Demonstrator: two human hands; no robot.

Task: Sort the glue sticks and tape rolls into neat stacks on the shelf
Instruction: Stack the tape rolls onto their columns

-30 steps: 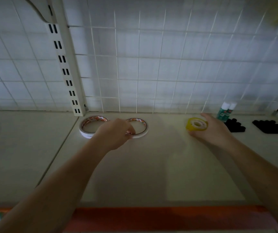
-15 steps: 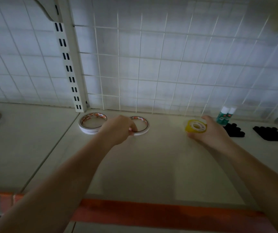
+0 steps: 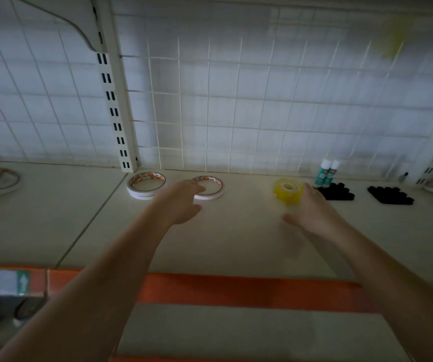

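Hands both loose-fingered, holding nothing; sorting looks partly done.
Left hand (image 3: 181, 202) lies open over the single white tape roll (image 3: 208, 187); right hand (image 3: 312, 212) spread just beside the yellow tape roll (image 3: 288, 190). On shelf (image 3: 236, 244): two-roll white stack (image 3: 146, 184) made, glue sticks (image 3: 327, 173) upright at back. Singles left to stack, I judge.

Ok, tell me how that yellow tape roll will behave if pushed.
The yellow tape roll lies flat on the shelf, so it should slide rather than roll. It looks small and probably light. Its smooth side may be slippery.
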